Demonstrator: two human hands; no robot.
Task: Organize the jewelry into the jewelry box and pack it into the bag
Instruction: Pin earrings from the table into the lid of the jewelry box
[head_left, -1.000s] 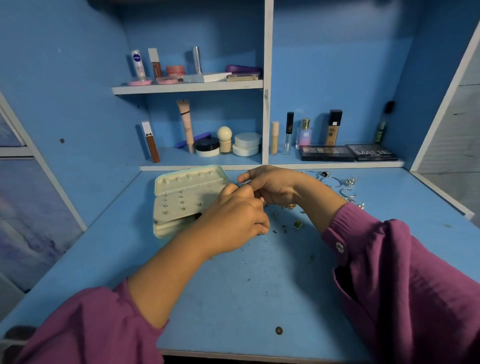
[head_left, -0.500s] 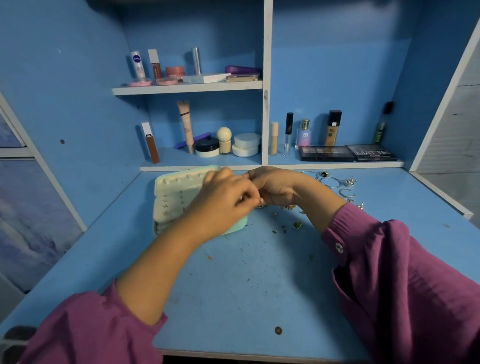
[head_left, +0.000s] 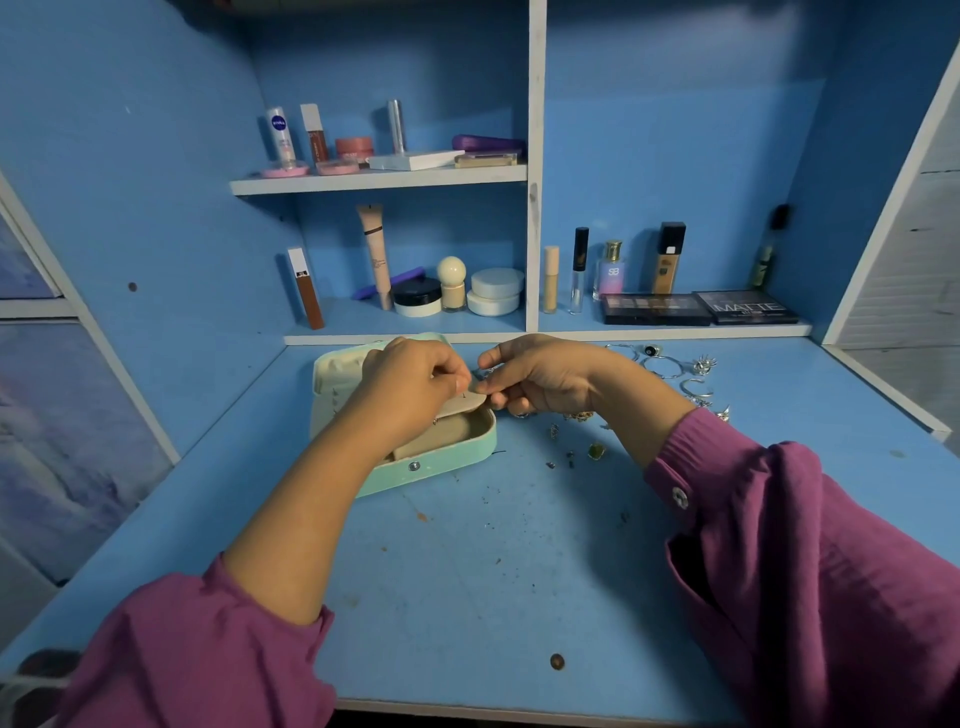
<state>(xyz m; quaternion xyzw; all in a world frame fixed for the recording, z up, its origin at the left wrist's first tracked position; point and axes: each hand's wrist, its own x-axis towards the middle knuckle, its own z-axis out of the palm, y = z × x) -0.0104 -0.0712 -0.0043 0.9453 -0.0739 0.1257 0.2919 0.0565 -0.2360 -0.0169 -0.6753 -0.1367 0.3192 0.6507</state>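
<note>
Since the earlier pictures, the left hand (head_left: 415, 384) is moving up from the front of the jewelry box (head_left: 431, 462) to its inner flap, and the box base is now showing open below.

The left hand is curling its fingers and seems to be pinching the edge of the cream flap (head_left: 470, 402). The right hand (head_left: 540, 376) is closing thumb and forefinger against the same edge; if a small piece is between them, I cannot tell.

The mint box is lying open on the desk (head_left: 467, 571), with the lid leaning back toward the shelf. Loose jewelry is lying to its right: small studs (head_left: 571, 454) near the box, silver rings and hoops (head_left: 670, 369) farther away.

I am judging that the studs are very light, hard and easy to drop, so they are needing a fingertip pinch on the head. The flap is looking thin and bendable, so it is better supported from behind. The box itself is probably light and stiff, and is best taken by its sides.

Cosmetics (head_left: 452, 286) and two dark palettes (head_left: 696, 307) are standing on the shelves behind, not in the way. No bag is showing.
</note>
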